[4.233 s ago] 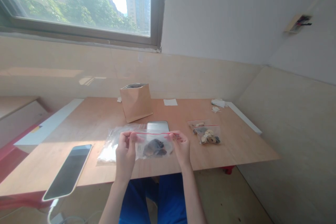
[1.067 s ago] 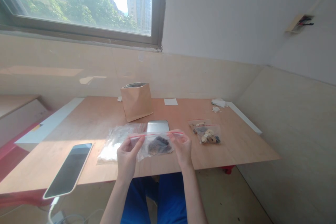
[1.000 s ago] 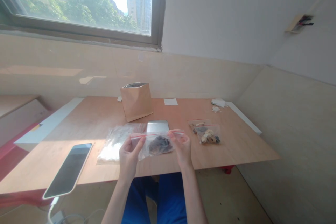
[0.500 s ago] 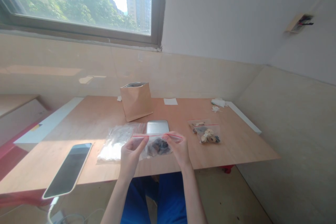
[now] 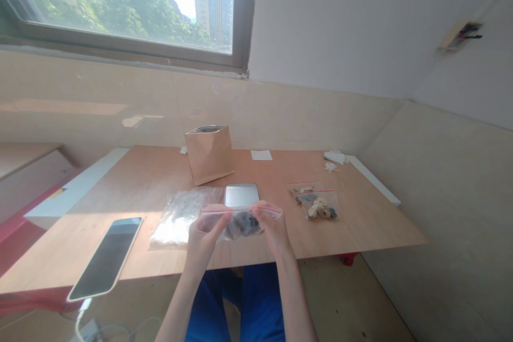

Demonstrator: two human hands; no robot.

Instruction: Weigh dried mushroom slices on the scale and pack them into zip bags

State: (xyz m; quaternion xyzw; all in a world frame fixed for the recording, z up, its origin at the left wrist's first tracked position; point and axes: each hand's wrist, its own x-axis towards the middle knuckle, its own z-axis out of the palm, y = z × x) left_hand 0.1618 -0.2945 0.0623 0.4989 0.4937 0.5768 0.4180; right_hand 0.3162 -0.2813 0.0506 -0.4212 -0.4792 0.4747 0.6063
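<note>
Between my hands is a clear zip bag [image 5: 240, 225] with a red seal line along its top and dark and greyish pieces inside, too blurred to name. My left hand [image 5: 203, 231] pinches the seal near its left end, thumb on the near side. At the right end, my right hand [image 5: 273, 227] pinches the same seal. Just behind the bag lies a flat silver scale-like device [image 5: 241, 194], its near part hidden by the bag. A stack of clear plastic bags [image 5: 176, 219] lies left of my left hand.
Filled zip bags [image 5: 318, 207] with tan and dark pieces lie at right. An open brown paper pouch [image 5: 209, 156] stands at the back. A phone [image 5: 106, 259] with a cable lies over the front left table edge. White paper [image 5: 261, 155] and crumpled tissue [image 5: 334, 157] lie at the back.
The bag's seal line has dipped slightly and tilted toward me at the top. Both hands keep their pinch on it. The view has shifted slightly; other things stay put.
</note>
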